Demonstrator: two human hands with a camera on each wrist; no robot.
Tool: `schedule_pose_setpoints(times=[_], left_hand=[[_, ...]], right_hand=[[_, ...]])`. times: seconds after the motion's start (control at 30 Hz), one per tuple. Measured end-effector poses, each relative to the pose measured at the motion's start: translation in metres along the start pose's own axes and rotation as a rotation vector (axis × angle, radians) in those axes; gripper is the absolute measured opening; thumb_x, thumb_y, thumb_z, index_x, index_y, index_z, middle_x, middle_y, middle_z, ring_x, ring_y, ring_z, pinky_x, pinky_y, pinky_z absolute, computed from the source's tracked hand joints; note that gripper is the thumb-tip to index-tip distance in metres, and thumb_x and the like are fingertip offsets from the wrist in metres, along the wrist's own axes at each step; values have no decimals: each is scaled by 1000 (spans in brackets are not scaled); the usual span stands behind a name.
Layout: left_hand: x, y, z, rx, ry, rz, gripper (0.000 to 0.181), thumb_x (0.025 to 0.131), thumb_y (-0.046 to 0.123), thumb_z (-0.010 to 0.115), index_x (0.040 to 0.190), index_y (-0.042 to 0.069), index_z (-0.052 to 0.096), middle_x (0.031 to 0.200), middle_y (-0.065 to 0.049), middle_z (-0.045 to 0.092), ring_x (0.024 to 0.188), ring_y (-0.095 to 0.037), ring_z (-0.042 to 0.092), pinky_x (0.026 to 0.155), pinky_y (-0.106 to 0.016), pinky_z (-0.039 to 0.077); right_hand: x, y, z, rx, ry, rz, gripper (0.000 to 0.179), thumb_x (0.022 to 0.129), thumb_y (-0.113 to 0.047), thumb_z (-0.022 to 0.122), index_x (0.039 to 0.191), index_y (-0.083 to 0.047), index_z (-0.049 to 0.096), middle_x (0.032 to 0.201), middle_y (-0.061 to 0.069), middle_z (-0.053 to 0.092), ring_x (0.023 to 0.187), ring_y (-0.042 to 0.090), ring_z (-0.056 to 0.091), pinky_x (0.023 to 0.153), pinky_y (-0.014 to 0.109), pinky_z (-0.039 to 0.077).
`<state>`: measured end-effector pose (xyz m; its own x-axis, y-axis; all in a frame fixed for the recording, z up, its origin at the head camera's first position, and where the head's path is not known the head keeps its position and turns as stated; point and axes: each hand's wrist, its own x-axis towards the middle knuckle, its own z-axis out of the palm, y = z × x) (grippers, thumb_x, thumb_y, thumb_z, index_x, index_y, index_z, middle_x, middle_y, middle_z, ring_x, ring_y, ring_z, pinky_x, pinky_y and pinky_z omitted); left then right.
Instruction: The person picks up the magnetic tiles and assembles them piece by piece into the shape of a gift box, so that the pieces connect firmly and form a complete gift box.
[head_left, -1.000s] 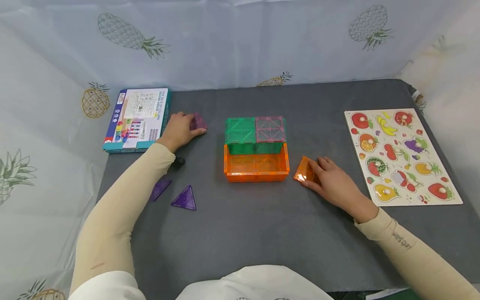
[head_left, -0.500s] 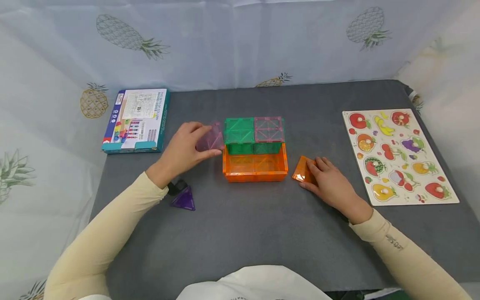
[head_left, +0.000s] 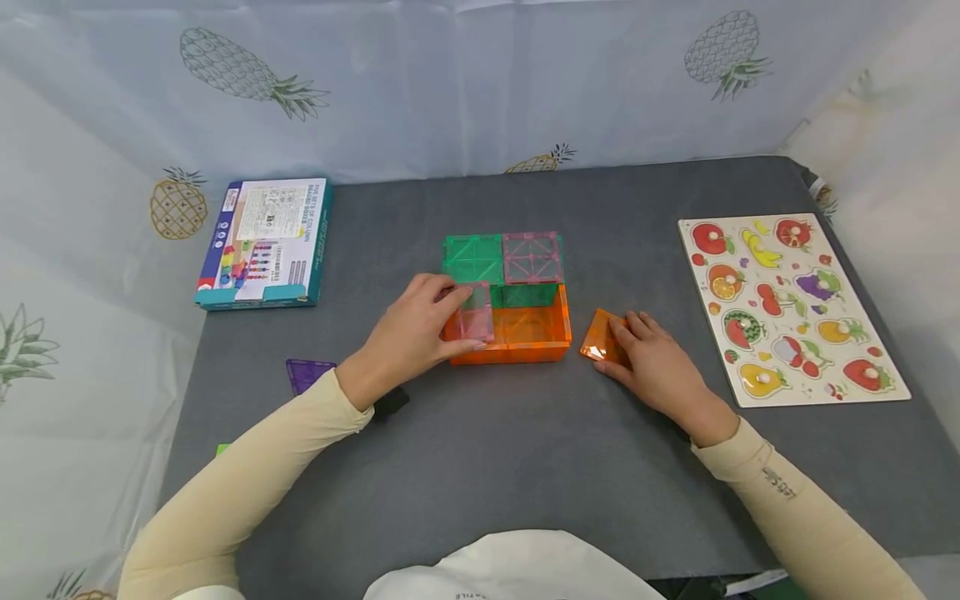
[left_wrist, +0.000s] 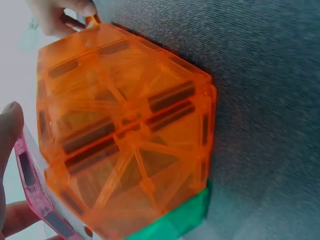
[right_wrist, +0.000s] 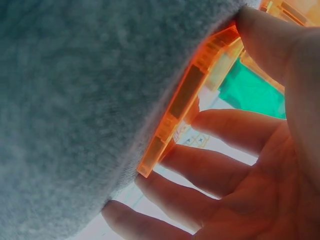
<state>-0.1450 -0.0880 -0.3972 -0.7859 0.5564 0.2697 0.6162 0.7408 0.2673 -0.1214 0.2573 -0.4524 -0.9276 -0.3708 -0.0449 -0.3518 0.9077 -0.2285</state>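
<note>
A box built of see-through magnetic tiles stands mid-table, with an orange open front part (head_left: 542,350) and a green rear part (head_left: 474,260). A pink square tile (head_left: 532,258) lies on top at the rear right. My left hand (head_left: 408,329) pinches another pink magnetic tile (head_left: 477,317) between thumb and fingers, over the left half of the orange part. In the left wrist view this pink tile (left_wrist: 42,195) is close beside the orange wall (left_wrist: 135,130). To the right of the box, my right hand (head_left: 660,367) holds an orange magnetic tile (head_left: 597,335) down at the tabletop, thumb at its near edge.
A purple tile (head_left: 306,375) lies left of my left forearm, and a bright green piece (head_left: 222,448) peeks out behind the sleeve. A flat toy carton (head_left: 262,242) sits back left. On the right lies a fruit puzzle board (head_left: 795,312).
My left hand has brought the pink tile from beside the carton rightward to above the orange part of the box. My right hand has stayed on the orange tile.
</note>
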Motion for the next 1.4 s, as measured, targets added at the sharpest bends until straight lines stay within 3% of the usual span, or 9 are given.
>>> schedule_pose_setpoints(times=[0.23,0.43,0.7,0.83,0.93,1.03,1.13,1.3,1.4], left_hand=[[9,5,11,38,28,45,64,77,51,75,120,5,66,110,-11,60,106,-28,51,93,-36,49],[8,4,16,-4,54,24,60,77,48,77,118,5,67,111,-11,59,107,-29,50,96,-38,47],[-10,4,25,-150,29,-169,78,77,46,77,139,8,50,142,-18,39,131,-35,32,99,-46,47],[-26,1,30,-241,-16,-291,95,81,46,74,151,4,26,156,-17,22,142,-35,23,110,-50,36],[-38,0,38,-301,-42,-349,97,85,44,70,153,1,16,159,-16,18,144,-34,23,113,-50,30],[-50,2,48,-358,-68,-389,94,87,42,67,152,-1,15,158,-18,19,144,-34,25,114,-50,28],[-58,5,57,-412,-72,-408,91,88,39,68,152,-1,18,156,-20,25,143,-34,28,114,-50,28],[-64,11,63,-447,-55,-384,87,88,37,69,153,4,21,154,-18,29,142,-32,29,115,-49,26],[-67,13,62,-449,-67,-382,87,87,37,70,152,3,23,154,-20,29,143,-34,27,115,-51,25]], right_hand=[[2,0,1,2,7,-9,75,87,-39,69,140,6,44,141,32,44,132,51,36,110,58,29],[3,1,1,16,1,-3,74,87,-39,68,140,6,44,142,32,42,133,51,35,110,59,28],[10,5,-7,3,29,-24,70,83,-41,73,137,-1,51,129,23,58,115,42,55,94,56,46],[18,2,-31,42,66,0,71,82,-40,74,139,-5,50,129,21,59,110,39,58,89,54,49],[27,-9,-59,83,155,6,72,82,-37,75,141,-7,48,135,22,55,116,40,54,89,56,48],[39,-27,-82,111,225,-95,71,80,-33,78,139,-6,50,138,20,52,122,39,50,92,55,47],[49,-48,-89,91,192,-259,69,78,-36,79,134,-5,55,138,18,52,125,36,49,97,52,45],[61,-74,-73,-34,54,-408,67,81,-48,73,131,-6,59,134,17,57,121,34,52,101,50,43],[62,-78,-63,-57,65,-443,61,83,-45,72,128,-5,61,130,15,60,117,33,53,99,49,44]])
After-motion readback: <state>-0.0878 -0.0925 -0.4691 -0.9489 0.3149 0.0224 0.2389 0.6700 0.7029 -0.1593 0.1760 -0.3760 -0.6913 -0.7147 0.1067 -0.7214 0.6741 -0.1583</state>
